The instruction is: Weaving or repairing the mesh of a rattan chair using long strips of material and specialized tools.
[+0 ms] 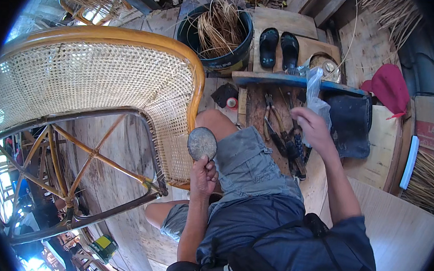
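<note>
My left hand [204, 176] grips a round, flat grey disc [202, 143] with a dark rim, thumb on its face, held above my lap beside the rattan chair [130, 74]. My right hand [312, 127] is raised over the wooden tool tray [256, 95], fingers curled together. What they hold, if anything, is too small to make out. A clear plastic bag [318, 101] hangs right behind that hand. Under it lie pliers [269, 109] and several dark-handled hand tools [292, 153]. The chair, with woven cane and crossed poles underneath, lies tipped on my left.
A dark bucket [234, 63] of cane strips [218, 27] stands ahead, with black slippers [268, 48] right of it. A red cap [389, 87] and a black sheet [348, 124] lie to the right. A red-and-white round item [232, 103] is near my knee. Cane bundles lie far right.
</note>
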`<move>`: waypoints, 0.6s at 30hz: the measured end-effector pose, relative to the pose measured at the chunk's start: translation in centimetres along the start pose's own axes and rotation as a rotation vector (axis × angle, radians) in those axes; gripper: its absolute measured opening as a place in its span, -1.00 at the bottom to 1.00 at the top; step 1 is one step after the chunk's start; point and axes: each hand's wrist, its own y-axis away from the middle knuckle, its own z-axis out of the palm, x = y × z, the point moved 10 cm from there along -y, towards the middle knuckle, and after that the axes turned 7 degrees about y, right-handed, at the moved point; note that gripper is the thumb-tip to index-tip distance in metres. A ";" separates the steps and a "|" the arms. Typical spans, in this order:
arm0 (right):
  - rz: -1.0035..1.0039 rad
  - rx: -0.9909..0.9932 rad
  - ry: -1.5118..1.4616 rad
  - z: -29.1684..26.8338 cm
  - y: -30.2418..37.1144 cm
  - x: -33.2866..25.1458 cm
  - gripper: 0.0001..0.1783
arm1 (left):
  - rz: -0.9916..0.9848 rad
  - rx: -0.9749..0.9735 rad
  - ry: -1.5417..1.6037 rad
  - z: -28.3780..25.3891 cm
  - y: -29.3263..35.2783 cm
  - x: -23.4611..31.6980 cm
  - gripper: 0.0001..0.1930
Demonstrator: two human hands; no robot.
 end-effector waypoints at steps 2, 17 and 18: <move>-0.016 -0.035 0.157 1.6 -3.0 5.3 -0.74 | 0.024 -0.058 -0.037 0.1 0.1 0.1 -0.80; 0.257 0.062 0.599 2.3 -8.9 18.0 -0.48 | 0.328 0.357 0.200 -9.7 6.1 2.3 -0.79; 0.249 0.013 0.667 2.3 -9.2 18.6 -0.43 | 0.367 0.351 0.219 -11.0 5.7 1.9 -0.79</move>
